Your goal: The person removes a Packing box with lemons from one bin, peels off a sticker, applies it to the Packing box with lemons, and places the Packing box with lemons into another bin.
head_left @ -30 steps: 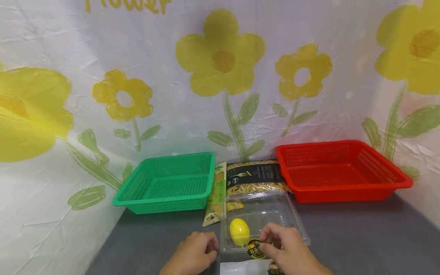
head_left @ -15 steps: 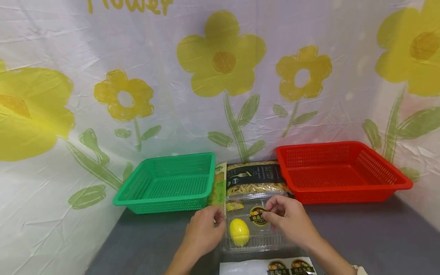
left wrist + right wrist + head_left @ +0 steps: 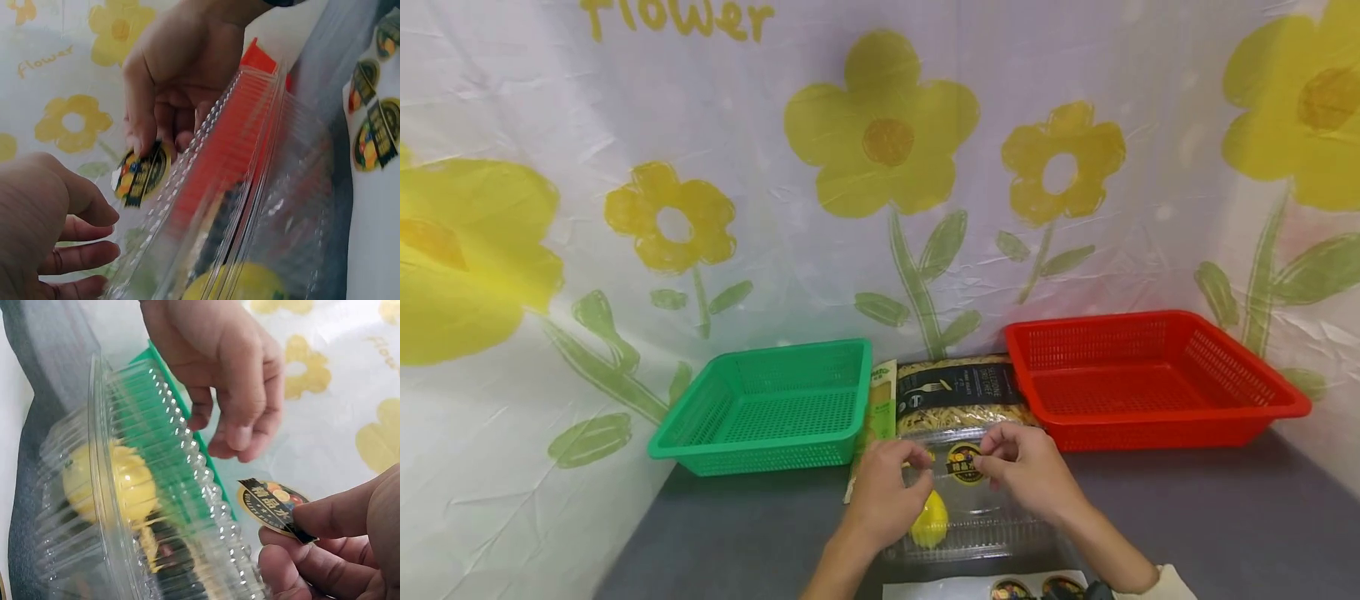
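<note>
My right hand (image 3: 1036, 473) pinches a round black-and-gold fruit sticker (image 3: 270, 505) by its edge, between thumb and forefinger. The sticker is above the lid of a clear plastic clamshell box (image 3: 992, 537), which stands closed on the dark table. Through the box's wall a yellow lemon (image 3: 109, 484) shows. Over the box's left side is my left hand (image 3: 883, 493), its fingers bent loosely and holding nothing. In the left wrist view its fingertips are a short way from the sticker. In the head view this hand covers part of the lemon.
A backing sheet with more stickers (image 3: 947, 591) lies at the table's front edge. Behind the box are a pasta bag (image 3: 958, 387) and a narrow yellow-green packet (image 3: 880, 408). A green basket (image 3: 760, 458) stands left, a red basket (image 3: 1150, 429) right.
The right hand has carried the sticker from the front edge of the box up over its lid. My left hand has moved from beside the box to above its left side.
</note>
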`<state>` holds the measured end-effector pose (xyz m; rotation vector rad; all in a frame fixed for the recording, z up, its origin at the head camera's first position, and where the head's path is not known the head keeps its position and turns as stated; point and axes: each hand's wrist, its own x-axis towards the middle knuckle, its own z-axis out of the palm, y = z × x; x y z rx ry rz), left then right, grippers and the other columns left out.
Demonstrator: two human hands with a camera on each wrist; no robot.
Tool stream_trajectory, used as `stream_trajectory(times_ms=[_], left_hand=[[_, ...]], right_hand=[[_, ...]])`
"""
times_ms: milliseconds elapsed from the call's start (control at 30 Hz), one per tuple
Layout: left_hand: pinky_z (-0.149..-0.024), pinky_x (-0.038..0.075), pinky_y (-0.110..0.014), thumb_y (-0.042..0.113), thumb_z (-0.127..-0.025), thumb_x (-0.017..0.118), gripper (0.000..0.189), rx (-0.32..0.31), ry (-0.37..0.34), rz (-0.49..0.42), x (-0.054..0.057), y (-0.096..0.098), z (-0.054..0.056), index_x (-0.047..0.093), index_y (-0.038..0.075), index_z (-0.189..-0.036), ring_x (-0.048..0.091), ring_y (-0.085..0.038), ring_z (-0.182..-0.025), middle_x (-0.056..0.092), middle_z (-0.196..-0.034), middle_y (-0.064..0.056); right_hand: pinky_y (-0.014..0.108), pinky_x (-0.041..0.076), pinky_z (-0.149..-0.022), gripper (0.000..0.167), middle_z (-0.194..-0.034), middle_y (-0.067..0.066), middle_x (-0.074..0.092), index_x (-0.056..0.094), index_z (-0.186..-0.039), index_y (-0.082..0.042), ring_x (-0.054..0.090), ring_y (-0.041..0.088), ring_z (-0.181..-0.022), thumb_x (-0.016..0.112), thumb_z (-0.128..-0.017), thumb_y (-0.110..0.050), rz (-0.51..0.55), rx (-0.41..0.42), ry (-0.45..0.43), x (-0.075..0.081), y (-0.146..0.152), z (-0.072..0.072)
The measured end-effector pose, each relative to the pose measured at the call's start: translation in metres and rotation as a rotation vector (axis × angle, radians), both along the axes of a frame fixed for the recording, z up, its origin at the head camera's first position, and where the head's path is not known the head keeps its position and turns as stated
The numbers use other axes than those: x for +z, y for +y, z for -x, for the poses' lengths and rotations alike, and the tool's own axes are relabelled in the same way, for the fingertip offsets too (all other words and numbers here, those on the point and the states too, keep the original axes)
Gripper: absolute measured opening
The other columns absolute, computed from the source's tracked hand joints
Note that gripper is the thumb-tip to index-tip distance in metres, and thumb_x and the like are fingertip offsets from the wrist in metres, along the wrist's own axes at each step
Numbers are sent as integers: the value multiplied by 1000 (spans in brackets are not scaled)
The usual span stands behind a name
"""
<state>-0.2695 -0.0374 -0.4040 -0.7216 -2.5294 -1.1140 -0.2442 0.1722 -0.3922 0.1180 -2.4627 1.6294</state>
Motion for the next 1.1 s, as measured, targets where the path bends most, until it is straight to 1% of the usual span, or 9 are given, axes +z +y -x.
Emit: stream_trajectory(times_ms=[33, 200, 233, 267, 367, 567, 767, 933, 1100], left_hand=[[-95, 47, -46, 7, -84, 72, 8, -10, -9, -9, -1, 3, 0, 70, 14, -88, 60, -20, -92, 65, -89, 6], [-89, 49, -41, 10, -88, 72, 5, -40, -45, 1, -3, 15, 3, 72, 12, -93, 59, -16, -93, 66, -94, 5], [-88, 49, -40, 11, -88, 72, 5, -39, -45, 9, -4, 17, 4, 73, 12, -93, 59, -16, -93, 66, -94, 4], [-84, 49, -38, 11, -88, 72, 5, -33, -42, 21, -4, 19, 5, 73, 12, -93, 58, -15, -93, 66, -93, 5], [-85, 49, -36, 12, -88, 73, 5, -11, -19, 55, -6, 22, 7, 73, 12, -92, 57, -14, -93, 66, -92, 5], [-80, 48, -32, 15, -85, 76, 4, 20, 11, 122, -11, 24, 10, 73, 14, -87, 54, -13, -90, 67, -86, 8], [-79, 48, -31, 18, -85, 78, 4, 18, 17, 159, -14, 25, 11, 74, 17, -85, 55, -12, -88, 67, -85, 9], [-77, 47, -31, 17, -83, 79, 6, 21, 19, 197, -14, 25, 14, 73, 18, -82, 54, -11, -84, 66, -83, 10], [-77, 46, -31, 17, -83, 79, 6, 4, 7, 203, -15, 26, 16, 73, 18, -83, 52, -10, -84, 64, -83, 11]], right_hand=[[27, 44, -49, 14, -67, 7, 66, 64, -86, -5, 64, 28, -59, 78, -84, -4, -2, 5, 3, -1, 1, 1], [29, 47, -49, 13, -68, 6, 65, 65, -86, -6, 61, 22, -58, 79, -85, -6, -55, 24, 14, -4, 3, 3], [29, 47, -50, 13, -67, 5, 65, 65, -85, -6, 60, 20, -58, 79, -85, -6, -70, 20, 18, -4, 3, 4], [29, 47, -50, 13, -67, 4, 64, 66, -84, -7, 58, 18, -57, 79, -85, -6, -89, 13, 19, -5, 3, 4], [28, 46, -51, 15, -66, -1, 61, 66, -81, -11, 55, 15, -57, 79, -85, -6, -155, -13, 23, -7, 2, 6], [29, 45, -55, 17, -66, -5, 60, 66, -78, -14, 54, 13, -61, 80, -84, -7, -263, -45, 55, -13, -1, 7], [27, 43, -56, 21, -63, -5, 57, 63, -77, -15, 51, 12, -59, 82, -82, -6, -325, -89, 93, -17, -2, 8], [26, 43, -56, 24, -63, -8, 56, 61, -76, -15, 51, 9, -58, 82, -82, -5, -364, -83, 131, -19, -3, 7], [27, 42, -57, 26, -62, -8, 54, 60, -77, -15, 49, 9, -57, 84, -80, -3, -394, -77, 144, -19, -3, 5]])
